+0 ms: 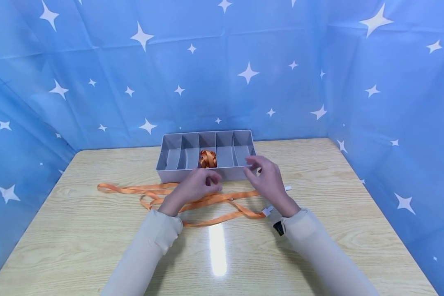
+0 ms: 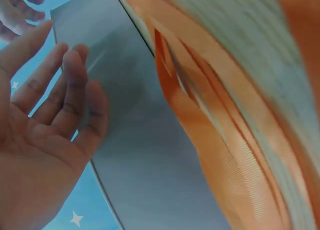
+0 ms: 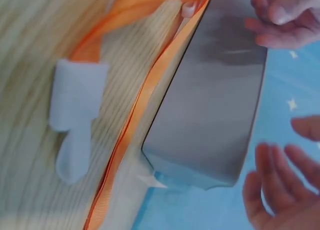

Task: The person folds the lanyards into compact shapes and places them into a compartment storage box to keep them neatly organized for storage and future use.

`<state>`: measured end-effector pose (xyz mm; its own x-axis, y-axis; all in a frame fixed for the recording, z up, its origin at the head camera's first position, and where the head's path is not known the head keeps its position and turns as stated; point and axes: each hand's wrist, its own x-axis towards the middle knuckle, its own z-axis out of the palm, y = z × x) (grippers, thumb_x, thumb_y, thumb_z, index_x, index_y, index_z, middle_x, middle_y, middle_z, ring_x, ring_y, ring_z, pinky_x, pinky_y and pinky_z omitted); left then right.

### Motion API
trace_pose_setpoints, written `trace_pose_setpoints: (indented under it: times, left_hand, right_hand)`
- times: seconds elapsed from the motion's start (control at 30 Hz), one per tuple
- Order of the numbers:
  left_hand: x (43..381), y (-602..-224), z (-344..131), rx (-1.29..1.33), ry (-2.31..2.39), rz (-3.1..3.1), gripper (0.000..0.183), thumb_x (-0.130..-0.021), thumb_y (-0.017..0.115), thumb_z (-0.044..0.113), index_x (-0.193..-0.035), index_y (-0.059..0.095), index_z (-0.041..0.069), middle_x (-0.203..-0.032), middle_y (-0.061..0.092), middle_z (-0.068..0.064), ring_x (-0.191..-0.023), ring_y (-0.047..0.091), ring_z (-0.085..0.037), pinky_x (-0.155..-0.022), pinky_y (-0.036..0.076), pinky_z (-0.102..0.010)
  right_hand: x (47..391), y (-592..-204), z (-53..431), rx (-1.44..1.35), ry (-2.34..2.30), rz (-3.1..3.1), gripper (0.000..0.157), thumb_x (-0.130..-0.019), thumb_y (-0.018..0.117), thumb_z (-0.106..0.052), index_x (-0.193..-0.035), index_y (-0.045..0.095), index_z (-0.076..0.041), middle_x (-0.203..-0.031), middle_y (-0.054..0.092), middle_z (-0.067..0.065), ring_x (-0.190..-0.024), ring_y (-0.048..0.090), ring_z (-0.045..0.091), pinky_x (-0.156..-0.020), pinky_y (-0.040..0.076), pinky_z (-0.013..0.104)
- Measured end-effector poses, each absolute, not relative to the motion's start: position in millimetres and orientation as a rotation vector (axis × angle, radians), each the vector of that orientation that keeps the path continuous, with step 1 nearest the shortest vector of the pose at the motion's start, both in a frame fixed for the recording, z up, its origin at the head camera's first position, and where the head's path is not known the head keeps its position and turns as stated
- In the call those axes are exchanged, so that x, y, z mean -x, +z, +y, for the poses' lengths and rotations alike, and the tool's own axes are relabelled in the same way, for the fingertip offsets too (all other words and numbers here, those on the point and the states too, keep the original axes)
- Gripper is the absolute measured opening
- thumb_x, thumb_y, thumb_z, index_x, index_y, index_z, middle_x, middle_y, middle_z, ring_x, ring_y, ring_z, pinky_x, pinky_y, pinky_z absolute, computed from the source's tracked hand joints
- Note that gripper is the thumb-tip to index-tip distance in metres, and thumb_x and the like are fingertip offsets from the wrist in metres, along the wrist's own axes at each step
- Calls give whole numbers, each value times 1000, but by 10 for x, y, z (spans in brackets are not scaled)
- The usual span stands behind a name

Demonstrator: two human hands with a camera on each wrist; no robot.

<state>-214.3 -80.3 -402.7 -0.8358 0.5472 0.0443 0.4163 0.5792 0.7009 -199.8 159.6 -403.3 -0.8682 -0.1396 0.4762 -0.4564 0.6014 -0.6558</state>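
Note:
My left hand (image 1: pixel 197 187) hovers before the front wall of a grey compartment box (image 1: pixel 192 176), its fingers loosely bent and holding nothing. Near the box's right front corner, my right hand (image 1: pixel 267 176) has relaxed, slightly curved fingers with nothing between them. A rolled-up orange lanyard (image 1: pixel 208 158) sits in the middle compartment. More orange lanyards (image 1: pixel 214 199) lie stretched across the table in front of the box, partly hidden under my left hand and wrist. One ends in a white plastic clip (image 3: pixel 77 97), seen large in the right wrist view.
The wooden table (image 1: pixel 77 238) carries everything, with a bright reflection at its front middle. A blue curtain (image 1: pixel 207 74) with white stars hangs behind and along the sides. Another white clip end (image 1: pixel 288 188) shows beside my right wrist.

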Motion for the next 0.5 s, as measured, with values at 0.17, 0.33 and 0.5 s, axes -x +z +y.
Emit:
trace_pose_setpoints:
  times: [0.17,0.33,0.5]
  left_hand:
    - [2124,-4064,-828,-785,1029,2584,26,-86,80,19,-107,75,5,-89,69,3,-75,61,-12,-68,53,-26]
    - [2122,-4115,-840,-794,981,2568,24,-84,81,16,-105,76,5,-85,69,4,-77,62,-12,-68,53,-26]
    - [2113,-4162,-850,-803,964,2565,23,-84,82,14,-105,76,6,-90,71,1,-80,62,-10,-73,53,-25]
  right_hand:
    - [1909,-4022,1601,-648,1139,-2668,26,-91,71,-9,-116,71,0,-93,73,6,-76,66,15,-64,53,31]
    - [1876,-4066,1628,-746,1078,-2847,31,-91,73,-10,-120,69,0,-97,72,7,-76,65,14,-64,52,28]
    - [1884,-4134,1649,-790,1177,-2922,33,-90,72,-6,-123,67,2,-103,71,12,-74,66,14,-63,54,27]
